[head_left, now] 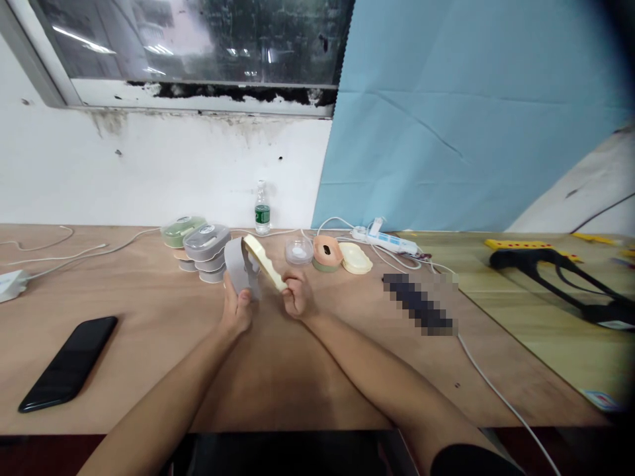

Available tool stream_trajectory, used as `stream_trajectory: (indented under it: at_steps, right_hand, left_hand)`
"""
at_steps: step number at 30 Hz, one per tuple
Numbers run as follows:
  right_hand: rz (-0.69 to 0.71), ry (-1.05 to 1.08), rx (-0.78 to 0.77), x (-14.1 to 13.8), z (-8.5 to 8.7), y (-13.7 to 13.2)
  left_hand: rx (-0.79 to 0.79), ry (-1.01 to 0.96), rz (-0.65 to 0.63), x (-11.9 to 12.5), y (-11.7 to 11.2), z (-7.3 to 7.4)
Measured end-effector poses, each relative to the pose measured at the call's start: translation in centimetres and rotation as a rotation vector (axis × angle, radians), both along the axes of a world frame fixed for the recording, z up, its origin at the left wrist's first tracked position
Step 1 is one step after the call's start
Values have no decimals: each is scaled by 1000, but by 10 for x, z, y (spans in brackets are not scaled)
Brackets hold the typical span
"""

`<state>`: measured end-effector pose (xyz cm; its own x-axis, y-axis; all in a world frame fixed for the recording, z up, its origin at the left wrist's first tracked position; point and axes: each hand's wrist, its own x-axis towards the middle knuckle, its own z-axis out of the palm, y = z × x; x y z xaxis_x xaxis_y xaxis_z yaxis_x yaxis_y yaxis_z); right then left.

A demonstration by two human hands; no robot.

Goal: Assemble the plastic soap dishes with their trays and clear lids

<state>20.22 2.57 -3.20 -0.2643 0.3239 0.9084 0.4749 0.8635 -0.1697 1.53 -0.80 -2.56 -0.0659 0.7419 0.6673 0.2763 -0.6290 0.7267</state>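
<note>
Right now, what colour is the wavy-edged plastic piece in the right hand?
Pale yellow, best in the head view: the wavy-edged plastic piece in the right hand.

Grey oval plastic box (pixel 239 271) in the left hand (pixel 237 312); cream lid (pixel 262 259) in the right hand's (pixel 297 295) grip; stacked boxes (pixel 206 243) just beyond.

The left forearm (pixel 163 390) and right forearm (pixel 377 377) are bare and smooth, tapering into a bare left hand (pixel 237 307) and right hand (pixel 297 295). A black sleeve (pixel 471 461) shows on the right arm, its rounded edge cut off by the bottom of the view.
</note>
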Motion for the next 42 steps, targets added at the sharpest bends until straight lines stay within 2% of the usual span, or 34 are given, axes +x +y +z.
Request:
stream_trajectory:
  at_steps: [3,8,13,17,19,26,33,38,42]
  right_hand:
    - [-154,121,-46,27,1,22]
    - [-566,171,-160,91,4,49]
    - [-914,105,-187,149,6,44]
    - [-1082,59,-262,175,7,39]
    - [-1096,21,-310,179,6,39]
    - [-1004,-96,-433,169,-4,45]
    - [-942,55,-482,179,-19,58]
    - [-919,223,-557,183,-22,64]
    - [-882,260,-568,185,-23,64]
  left_hand:
    - [-29,28,33,-3,2,4]
    - [-25,143,-46,0,1,9]
    - [14,261,-115,2,-2,5]
    - [2,298,-122,1,-2,5]
    - [-7,305,-113,1,-2,6]
    - [-11,324,-130,1,1,4]
    - [-28,350,-162,2,1,3]
    - [-53,344,-168,2,0,3]
    - [-65,361,-177,1,0,3]
